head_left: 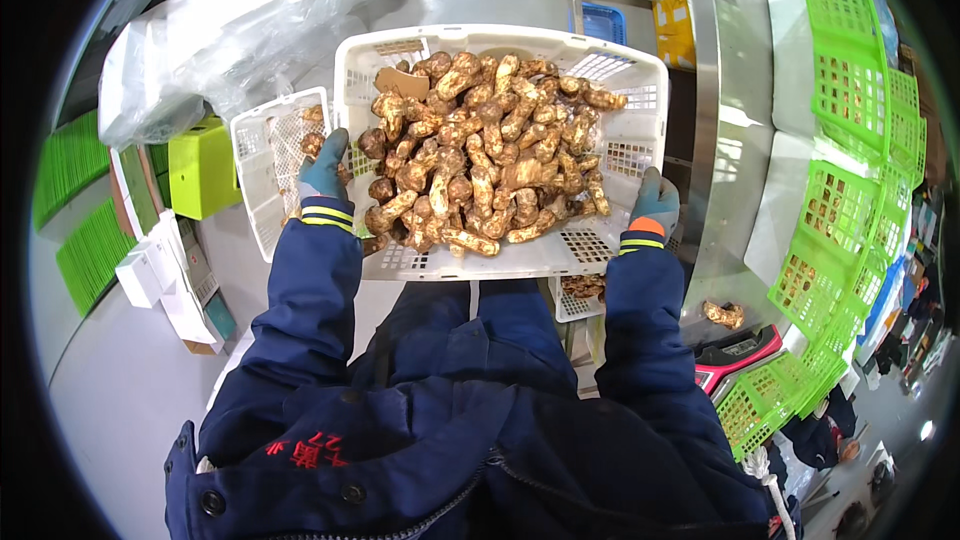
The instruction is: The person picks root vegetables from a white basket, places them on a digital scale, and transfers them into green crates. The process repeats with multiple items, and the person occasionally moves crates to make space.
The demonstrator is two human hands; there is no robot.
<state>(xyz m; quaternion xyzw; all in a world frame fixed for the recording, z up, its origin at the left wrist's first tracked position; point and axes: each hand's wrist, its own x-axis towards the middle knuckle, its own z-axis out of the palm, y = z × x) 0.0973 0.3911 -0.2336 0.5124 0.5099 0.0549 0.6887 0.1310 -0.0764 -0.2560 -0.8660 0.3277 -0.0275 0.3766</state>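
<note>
A large white plastic crate point(480, 36) is held level in front of my body, filled with brown and cream mushrooms point(480, 157) with thick stems. A torn piece of brown cardboard point(402, 82) lies among them at the far left corner. My left hand point(326, 169), in a grey-blue glove, grips the crate's left side, its thumb up at the rim. On the right side, my right hand point(656, 199), gloved alike, is closed on the rim. The fingers of both hands are partly hidden by the crate walls.
Left of the crate is a smaller white basket point(247, 172) with a few mushrooms. A steel table point(731, 240) at right bears green baskets point(844, 202), a lone mushroom point(724, 314) and a red scale point(739, 356). A yellow-green bin point(201, 169) stands at left. People are at the lower right.
</note>
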